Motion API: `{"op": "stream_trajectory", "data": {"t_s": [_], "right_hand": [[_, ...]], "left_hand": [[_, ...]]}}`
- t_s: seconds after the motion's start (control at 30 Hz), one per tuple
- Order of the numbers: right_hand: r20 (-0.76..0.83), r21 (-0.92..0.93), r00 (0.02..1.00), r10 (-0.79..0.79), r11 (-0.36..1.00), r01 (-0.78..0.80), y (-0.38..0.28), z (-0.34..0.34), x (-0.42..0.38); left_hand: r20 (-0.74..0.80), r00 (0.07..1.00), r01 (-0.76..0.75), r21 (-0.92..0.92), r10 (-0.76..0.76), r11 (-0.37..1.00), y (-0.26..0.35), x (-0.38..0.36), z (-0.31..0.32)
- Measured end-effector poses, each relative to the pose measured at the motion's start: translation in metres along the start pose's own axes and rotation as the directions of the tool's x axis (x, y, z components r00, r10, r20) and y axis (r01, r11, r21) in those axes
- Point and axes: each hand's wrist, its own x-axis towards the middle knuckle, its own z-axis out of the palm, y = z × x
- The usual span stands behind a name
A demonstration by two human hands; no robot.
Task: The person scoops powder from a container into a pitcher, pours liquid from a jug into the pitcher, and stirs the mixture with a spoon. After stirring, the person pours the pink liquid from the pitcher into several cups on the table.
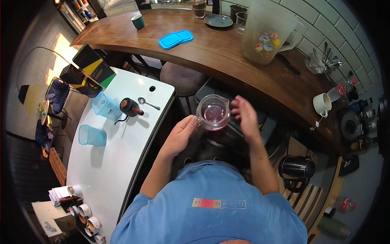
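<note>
Between Two Bare Hands, a Clear Glass Jug

Ahead of the chest, both forearms reach forward with bent elbows. The left hand (181, 132) has its fingers closed on the handle of the glass jug (213, 112), thumb on top. The right hand (245, 116) is open on the jug's other side, fingers loosely curved toward the wall of the glass; I cannot tell whether they touch it. The jug hangs between the hands, its round mouth facing up and a pinkish tint showing inside.

Left of the left hand stretches a white table (122, 156). It bears a black pot (129, 106) with a thin spout, a spoon (149, 103) and two translucent blue containers. Beyond the hands a stool (183, 79) stands before a curved wooden counter (199, 51), which cuts across the way to the blue lids (170, 40). Ahead and right of the right hand, a flower-printed pitcher (264, 42) stands on the counter, with a white mug (322, 104) farther right. Nearer the body, right of the right forearm, sits a black electric kettle (296, 167).

Far ahead-left of the hands, a sign (118, 9) reads "LASER", the rest unclear. Lettering on the blue shirt's patch (219, 203) is too small to read surely.
</note>
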Motion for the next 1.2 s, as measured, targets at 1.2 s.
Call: {"op": "stream_trajectory", "data": {"t_s": [1.2], "right_hand": [[-0.049, -0.094, 0.788, -0.613, 0.788, 0.608, -0.241, -0.054, 0.21]], "left_hand": [[-0.44, 0.893, -0.136, -0.069, 0.093, 0.988, -0.008, -0.082, -0.033]]}}
